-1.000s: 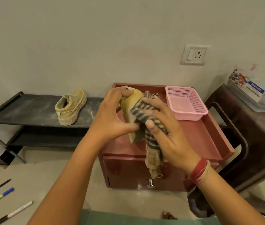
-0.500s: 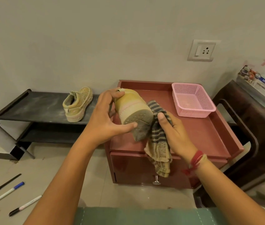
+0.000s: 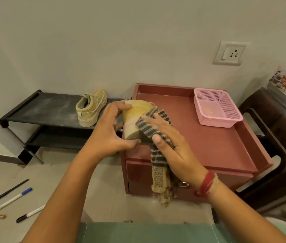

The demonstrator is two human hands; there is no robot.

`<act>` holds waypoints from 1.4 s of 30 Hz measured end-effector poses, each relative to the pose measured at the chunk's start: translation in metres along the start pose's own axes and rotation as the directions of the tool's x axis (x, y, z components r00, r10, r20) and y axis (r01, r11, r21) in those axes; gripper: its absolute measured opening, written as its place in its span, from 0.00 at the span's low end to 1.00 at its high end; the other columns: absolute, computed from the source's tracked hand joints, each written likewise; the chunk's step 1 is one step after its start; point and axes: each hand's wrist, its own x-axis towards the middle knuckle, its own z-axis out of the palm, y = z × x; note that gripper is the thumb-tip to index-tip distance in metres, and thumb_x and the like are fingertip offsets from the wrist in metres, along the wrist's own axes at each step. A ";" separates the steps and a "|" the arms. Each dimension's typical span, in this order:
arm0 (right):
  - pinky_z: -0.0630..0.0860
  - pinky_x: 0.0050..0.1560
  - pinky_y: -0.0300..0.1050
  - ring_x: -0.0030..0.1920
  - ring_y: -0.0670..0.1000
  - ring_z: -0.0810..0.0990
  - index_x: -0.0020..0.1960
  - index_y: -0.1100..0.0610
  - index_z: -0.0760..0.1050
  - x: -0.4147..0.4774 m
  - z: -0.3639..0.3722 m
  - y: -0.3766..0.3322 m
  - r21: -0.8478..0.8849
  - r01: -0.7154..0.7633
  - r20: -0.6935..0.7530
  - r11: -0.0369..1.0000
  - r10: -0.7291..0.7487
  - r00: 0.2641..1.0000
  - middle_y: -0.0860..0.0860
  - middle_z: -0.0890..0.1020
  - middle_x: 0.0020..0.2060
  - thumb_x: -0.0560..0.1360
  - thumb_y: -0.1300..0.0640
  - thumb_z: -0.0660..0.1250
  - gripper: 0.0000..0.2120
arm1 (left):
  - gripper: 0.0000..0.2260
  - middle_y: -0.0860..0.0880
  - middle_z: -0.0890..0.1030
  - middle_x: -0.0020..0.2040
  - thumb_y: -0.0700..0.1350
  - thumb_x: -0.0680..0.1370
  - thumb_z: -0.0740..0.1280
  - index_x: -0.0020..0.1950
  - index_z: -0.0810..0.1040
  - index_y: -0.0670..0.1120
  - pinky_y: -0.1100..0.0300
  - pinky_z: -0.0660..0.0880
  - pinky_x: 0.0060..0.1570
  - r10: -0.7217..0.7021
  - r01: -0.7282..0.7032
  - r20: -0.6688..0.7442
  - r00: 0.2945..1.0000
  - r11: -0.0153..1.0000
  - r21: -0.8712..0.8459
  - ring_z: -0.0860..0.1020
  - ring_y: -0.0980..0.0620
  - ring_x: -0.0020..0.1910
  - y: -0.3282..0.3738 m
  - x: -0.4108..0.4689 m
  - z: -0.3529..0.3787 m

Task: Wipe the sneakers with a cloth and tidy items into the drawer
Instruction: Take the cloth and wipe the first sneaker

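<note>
Your right hand (image 3: 170, 142), fingers flat, has swung the cloth (image 3: 158, 165) back over the sneaker (image 3: 137, 111), gripped by your left hand (image 3: 110, 130) above the table (image 3: 208, 146). Wiping goes on; the other sneaker (image 3: 91, 109), pens (image 3: 14, 199) and shut drawer (image 3: 138, 174) likely wait.

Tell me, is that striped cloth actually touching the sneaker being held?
Touching. The head view shows the right hand pressing the striped cloth flat against the sneaker, over its side and sole edge, with no gap between them.
</note>
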 end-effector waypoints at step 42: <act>0.38 0.75 0.47 0.76 0.42 0.47 0.68 0.36 0.60 0.006 0.013 0.031 -0.328 -0.054 0.153 0.943 0.110 0.982 0.35 0.57 0.73 0.77 0.38 0.50 0.20 | 0.51 0.51 0.69 0.64 0.65 0.53 0.70 0.73 0.65 0.46 0.68 0.62 0.56 -0.194 0.200 -0.061 0.979 0.874 0.443 0.67 0.58 0.60 -0.003 0.008 0.003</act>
